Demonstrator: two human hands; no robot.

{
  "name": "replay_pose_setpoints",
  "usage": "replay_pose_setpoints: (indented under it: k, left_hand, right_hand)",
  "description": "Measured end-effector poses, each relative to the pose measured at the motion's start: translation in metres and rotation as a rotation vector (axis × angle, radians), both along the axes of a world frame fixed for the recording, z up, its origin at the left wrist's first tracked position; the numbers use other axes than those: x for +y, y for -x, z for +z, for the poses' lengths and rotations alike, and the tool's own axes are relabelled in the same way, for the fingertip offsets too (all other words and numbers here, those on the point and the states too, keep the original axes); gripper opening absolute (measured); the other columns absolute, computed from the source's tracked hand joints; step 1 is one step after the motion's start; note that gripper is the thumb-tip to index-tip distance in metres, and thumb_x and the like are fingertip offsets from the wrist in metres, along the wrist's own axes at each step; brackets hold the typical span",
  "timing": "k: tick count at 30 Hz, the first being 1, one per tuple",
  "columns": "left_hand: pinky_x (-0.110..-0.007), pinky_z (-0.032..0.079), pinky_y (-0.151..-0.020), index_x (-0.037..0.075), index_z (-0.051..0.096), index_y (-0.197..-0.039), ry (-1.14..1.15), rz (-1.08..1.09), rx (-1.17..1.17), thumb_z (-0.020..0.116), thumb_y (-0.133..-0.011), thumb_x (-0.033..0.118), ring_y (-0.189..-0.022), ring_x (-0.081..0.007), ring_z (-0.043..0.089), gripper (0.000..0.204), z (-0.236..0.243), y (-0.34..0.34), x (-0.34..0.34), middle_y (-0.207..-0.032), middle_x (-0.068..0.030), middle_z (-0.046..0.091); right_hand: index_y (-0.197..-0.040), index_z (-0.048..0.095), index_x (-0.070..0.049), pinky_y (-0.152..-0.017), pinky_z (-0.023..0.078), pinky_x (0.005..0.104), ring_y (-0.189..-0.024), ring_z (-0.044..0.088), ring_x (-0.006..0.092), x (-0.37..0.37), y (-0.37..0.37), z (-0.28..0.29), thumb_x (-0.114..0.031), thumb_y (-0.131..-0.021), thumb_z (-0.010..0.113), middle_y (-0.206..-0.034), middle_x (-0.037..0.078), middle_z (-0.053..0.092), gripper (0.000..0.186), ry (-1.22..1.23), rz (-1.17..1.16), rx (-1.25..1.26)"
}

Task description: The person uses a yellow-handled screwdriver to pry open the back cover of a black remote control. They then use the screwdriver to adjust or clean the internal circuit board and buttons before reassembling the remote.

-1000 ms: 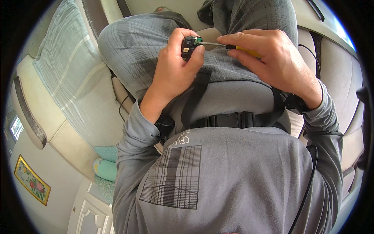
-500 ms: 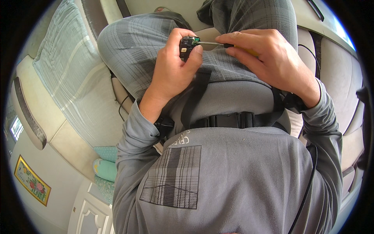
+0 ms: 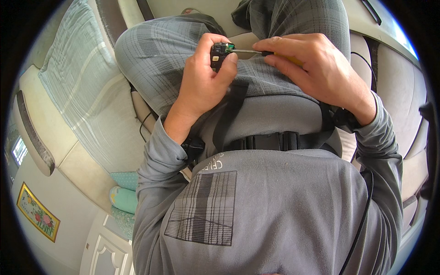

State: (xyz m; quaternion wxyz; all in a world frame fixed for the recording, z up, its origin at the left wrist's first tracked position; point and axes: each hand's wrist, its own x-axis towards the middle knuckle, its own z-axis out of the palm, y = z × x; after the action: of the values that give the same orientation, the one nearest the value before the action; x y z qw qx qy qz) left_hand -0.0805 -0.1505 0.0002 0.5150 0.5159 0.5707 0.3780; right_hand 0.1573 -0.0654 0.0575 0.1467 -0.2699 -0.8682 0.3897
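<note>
A small black device (image 3: 219, 56) with a bit of green circuit board at its right edge is pinched between the thumb and fingers of my left hand (image 3: 205, 80), above my lap. My right hand (image 3: 314, 59) grips a screwdriver (image 3: 247, 51) by its yellow and black handle, most of which the fingers cover. The metal shaft points left, and its tip meets the device's right side by the green part. What exactly the tip touches is too small to make out.
I sit on a cream sofa (image 3: 87, 172) partly draped with a pale blue-green cloth (image 3: 87, 82). Turquoise cushions (image 3: 123, 199) lie at the lower left. A black strap with a buckle (image 3: 275, 141) crosses my waist. A black cable (image 3: 364, 220) runs along my right side.
My left hand and the device have shifted very slightly left, and the screwdriver has followed. Both grips are the same.
</note>
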Motion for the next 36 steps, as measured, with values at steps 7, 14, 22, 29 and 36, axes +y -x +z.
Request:
replay_pose_setpoints:
  k: [7,14,22,29,36]
  left_hand:
    - [-0.026,0.048,-0.054,0.004,0.056,-0.115,-0.056,-0.002,-0.015,0.068,-0.098,0.017,-0.059,-0.0066,0.06,0.024,-0.0029,0.0039,-0.0009,-0.072,-0.0005,0.063]
    - [-0.025,0.048,-0.056,0.004,0.057,-0.114,-0.022,-0.009,-0.037,0.068,-0.099,0.021,-0.06,-0.0066,0.061,0.025,-0.002,0.0045,-0.0015,-0.072,-0.0003,0.063]
    - [-0.026,0.049,-0.056,0.004,0.056,-0.115,-0.02,-0.011,-0.021,0.068,-0.099,0.021,-0.061,-0.0072,0.061,0.026,-0.0007,0.0042,-0.001,-0.073,-0.0006,0.063]
    - [-0.025,0.05,-0.058,0.004,0.055,-0.117,-0.004,-0.032,-0.018,0.065,-0.101,0.019,-0.063,-0.0078,0.061,0.024,0.0015,0.0055,-0.0014,-0.074,-0.0018,0.063]
    - [-0.025,0.049,-0.055,0.004,0.056,-0.115,-0.033,-0.013,-0.037,0.067,-0.099,0.02,-0.059,-0.0065,0.061,0.025,-0.0031,0.0062,-0.0012,-0.07,0.0,0.063]
  right_hand:
    - [-0.123,0.072,0.0,-0.07,0.059,0.0374,-0.074,0.072,0.0299,0.0005,0.0006,0.0047,-0.009,-0.099,0.069,-0.092,0.019,0.075,0.026,0.051,-0.003,-0.002]
    - [-0.123,0.072,0.0,-0.07,0.06,0.0376,-0.074,0.073,0.0296,0.0018,0.0004,0.002,-0.009,-0.099,0.068,-0.092,0.019,0.075,0.026,0.017,0.014,0.014]
    - [-0.124,0.072,0.0,-0.071,0.061,0.037,-0.074,0.073,0.029,0.0006,-0.0019,0.0005,-0.01,-0.099,0.069,-0.092,0.018,0.075,0.027,0.026,0.007,0.008]
    - [-0.123,0.073,-0.001,-0.069,0.06,0.0362,-0.072,0.072,0.0282,0.0012,-0.0015,0.0021,-0.009,-0.099,0.069,-0.091,0.018,0.074,0.026,0.026,-0.005,0.001]
    - [-0.122,0.073,-0.001,-0.069,0.058,0.0377,-0.073,0.071,0.0301,0.0025,0.0006,0.0039,-0.01,-0.098,0.069,-0.09,0.018,0.074,0.026,0.021,-0.002,0.002]
